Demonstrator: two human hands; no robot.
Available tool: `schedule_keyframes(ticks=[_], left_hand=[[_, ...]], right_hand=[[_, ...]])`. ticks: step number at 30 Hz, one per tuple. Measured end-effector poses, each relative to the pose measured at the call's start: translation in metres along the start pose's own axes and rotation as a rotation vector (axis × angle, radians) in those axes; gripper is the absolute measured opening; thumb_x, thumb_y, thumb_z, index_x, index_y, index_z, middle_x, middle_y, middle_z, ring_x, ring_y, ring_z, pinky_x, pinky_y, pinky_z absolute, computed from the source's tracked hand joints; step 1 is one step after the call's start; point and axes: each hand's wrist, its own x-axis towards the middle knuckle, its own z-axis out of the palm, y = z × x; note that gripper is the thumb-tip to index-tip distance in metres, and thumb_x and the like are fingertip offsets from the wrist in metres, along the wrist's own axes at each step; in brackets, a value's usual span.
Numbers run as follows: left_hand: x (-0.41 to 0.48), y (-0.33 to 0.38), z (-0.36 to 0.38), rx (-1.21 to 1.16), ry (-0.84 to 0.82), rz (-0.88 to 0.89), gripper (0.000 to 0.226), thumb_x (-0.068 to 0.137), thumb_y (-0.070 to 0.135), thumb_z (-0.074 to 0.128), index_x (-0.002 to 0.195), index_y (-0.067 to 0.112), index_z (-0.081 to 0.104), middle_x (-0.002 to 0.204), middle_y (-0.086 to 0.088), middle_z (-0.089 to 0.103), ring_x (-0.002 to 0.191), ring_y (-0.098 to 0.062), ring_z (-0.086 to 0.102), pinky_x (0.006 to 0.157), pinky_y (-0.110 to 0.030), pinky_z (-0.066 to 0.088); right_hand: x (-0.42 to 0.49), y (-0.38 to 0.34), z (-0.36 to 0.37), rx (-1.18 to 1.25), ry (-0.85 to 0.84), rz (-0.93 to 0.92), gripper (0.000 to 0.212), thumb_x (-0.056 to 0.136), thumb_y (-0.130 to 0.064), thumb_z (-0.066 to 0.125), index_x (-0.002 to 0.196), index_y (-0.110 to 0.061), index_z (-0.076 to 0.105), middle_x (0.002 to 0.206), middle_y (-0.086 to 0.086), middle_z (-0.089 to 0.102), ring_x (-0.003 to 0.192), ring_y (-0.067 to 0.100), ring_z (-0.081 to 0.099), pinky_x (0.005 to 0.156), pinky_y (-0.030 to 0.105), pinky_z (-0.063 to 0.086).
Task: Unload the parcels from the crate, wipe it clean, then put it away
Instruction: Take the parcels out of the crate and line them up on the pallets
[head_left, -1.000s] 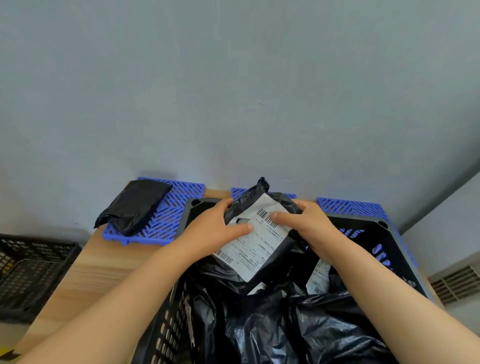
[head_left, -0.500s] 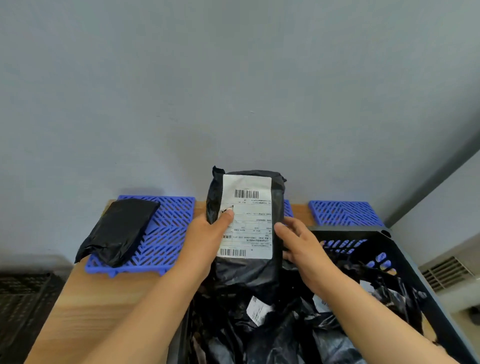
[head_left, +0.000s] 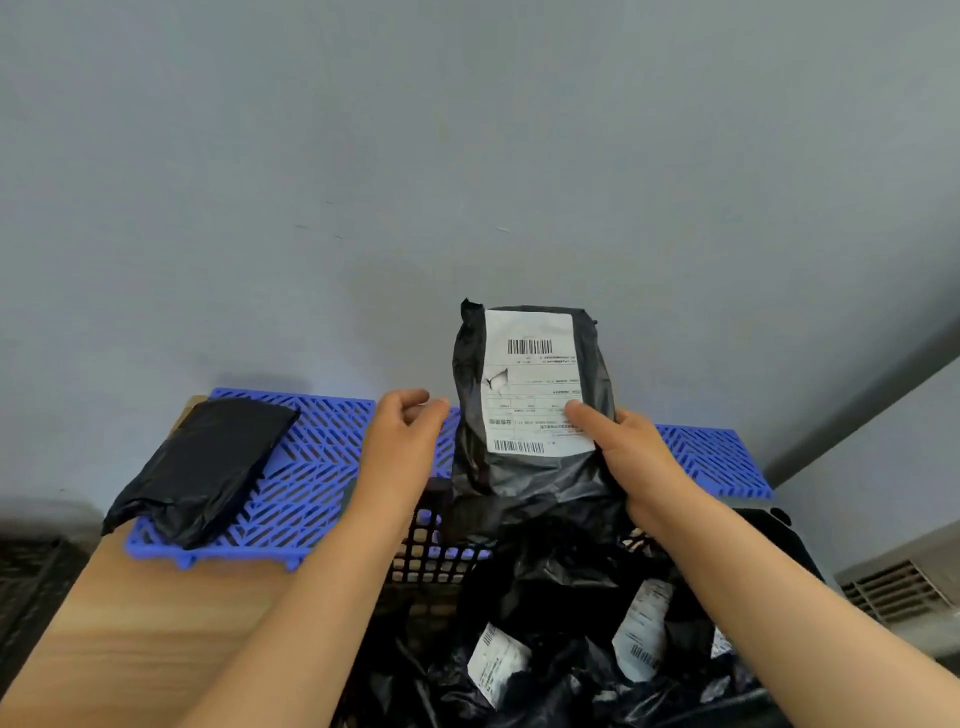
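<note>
My left hand (head_left: 402, 441) has let go of the labelled black parcel (head_left: 524, 478) and now hovers loose and empty just left of it. My right hand (head_left: 626, 460) alone grasps the parcel, held upright above the far rim of the black crate (head_left: 431, 556), which holds more parcels.

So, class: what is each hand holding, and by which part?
Right hand grips the labelled black parcel by its right edge; left hand holds nothing.

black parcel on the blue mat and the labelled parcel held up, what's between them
In the head view, the left hand, holding nothing, over a bare stretch of blue mat. The right hand grips the labelled parcel.
</note>
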Motion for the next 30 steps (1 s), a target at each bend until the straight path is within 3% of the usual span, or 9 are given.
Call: schedule_keyframes(ticks=[2, 6, 9, 11, 13, 17, 20, 26, 30], left_hand=[[0.017, -0.003, 0.005, 0.183, 0.036, 0.049, 0.031, 0.092, 0.033, 0.054, 0.119, 0.018, 0.055, 0.111, 0.005, 0.06, 0.098, -0.011, 0.057, 0.08, -0.027, 0.041], [0.037, -0.022, 0.021, 0.906, -0.037, 0.111, 0.037, 0.094, 0.041, 0.047, 0.125, 0.022, 0.054, 0.119, 0.001, 0.06, 0.104, -0.021, 0.058, 0.081, -0.033, 0.045], [0.034, -0.033, 0.029, 1.153, 0.043, 0.27, 0.025, 0.096, 0.035, 0.044, 0.106, 0.022, 0.063, 0.093, 0.0, 0.066, 0.081, -0.02, 0.059, 0.064, -0.031, 0.045], [0.03, -0.033, 0.03, 1.171, 0.122, 0.369, 0.025, 0.097, 0.029, 0.042, 0.086, 0.02, 0.063, 0.069, 0.004, 0.057, 0.06, -0.014, 0.047, 0.048, -0.026, 0.026], [0.03, -0.034, 0.031, 1.185, 0.173, 0.41, 0.028, 0.097, 0.025, 0.042, 0.084, 0.018, 0.066, 0.066, 0.003, 0.057, 0.057, -0.014, 0.046, 0.046, -0.026, 0.019], [0.028, -0.038, 0.03, 1.146, 0.17, 0.391, 0.028, 0.095, 0.018, 0.043, 0.099, 0.02, 0.07, 0.087, 0.001, 0.07, 0.075, -0.019, 0.062, 0.061, -0.03, 0.04], [0.031, -0.038, 0.031, 1.071, 0.144, 0.302, 0.036, 0.095, 0.016, 0.038, 0.119, 0.028, 0.062, 0.106, 0.007, 0.069, 0.093, -0.016, 0.062, 0.074, -0.032, 0.047], [0.035, -0.043, 0.029, 1.119, 0.122, 0.263, 0.042, 0.093, 0.016, 0.033, 0.123, 0.033, 0.057, 0.108, 0.009, 0.066, 0.093, -0.012, 0.059, 0.073, -0.03, 0.045], [0.038, -0.045, 0.029, 1.139, 0.098, 0.259, 0.043, 0.091, 0.022, 0.031, 0.123, 0.034, 0.057, 0.109, 0.009, 0.066, 0.096, -0.012, 0.06, 0.076, -0.03, 0.046]], right_hand=[[0.023, -0.008, -0.007, -0.01, -0.001, 0.007, 0.019, 0.088, -0.027, 0.064, 0.1, -0.013, 0.064, 0.093, 0.003, 0.074, 0.08, 0.019, 0.072, 0.069, 0.03, 0.055], [0.078, -0.003, -0.017, 0.007, 0.001, 0.043, 0.027, 0.087, -0.028, 0.065, 0.106, -0.01, 0.063, 0.095, 0.005, 0.073, 0.082, 0.022, 0.071, 0.067, 0.03, 0.053], [0.117, 0.017, -0.021, -0.001, -0.016, 0.105, 0.032, 0.087, -0.028, 0.065, 0.111, -0.008, 0.062, 0.098, 0.008, 0.072, 0.086, 0.025, 0.07, 0.07, 0.031, 0.053], [0.139, 0.028, -0.022, -0.025, -0.059, 0.152, 0.032, 0.087, -0.027, 0.065, 0.111, -0.007, 0.062, 0.097, 0.009, 0.071, 0.084, 0.025, 0.069, 0.069, 0.031, 0.053], [0.161, 0.04, -0.019, -0.095, -0.12, 0.194, 0.027, 0.089, -0.026, 0.063, 0.109, -0.007, 0.061, 0.095, 0.007, 0.07, 0.08, 0.022, 0.067, 0.068, 0.031, 0.051], [0.192, 0.067, -0.006, -0.358, -0.259, 0.239, 0.034, 0.091, -0.019, 0.061, 0.12, -0.002, 0.058, 0.118, 0.012, 0.065, 0.093, 0.024, 0.064, 0.084, 0.032, 0.048], [0.205, 0.092, 0.012, -0.461, -0.338, 0.28, 0.039, 0.092, -0.015, 0.059, 0.128, -0.001, 0.053, 0.126, 0.012, 0.06, 0.107, 0.028, 0.06, 0.086, 0.031, 0.046], [0.218, 0.138, 0.036, -0.458, -0.339, 0.397, 0.038, 0.095, -0.011, 0.055, 0.13, 0.002, 0.049, 0.131, 0.017, 0.056, 0.115, 0.031, 0.056, 0.093, 0.034, 0.047], [0.226, 0.15, 0.036, -0.445, -0.372, 0.467, 0.038, 0.096, -0.013, 0.053, 0.131, 0.0, 0.048, 0.129, 0.015, 0.057, 0.105, 0.028, 0.059, 0.09, 0.035, 0.049]])
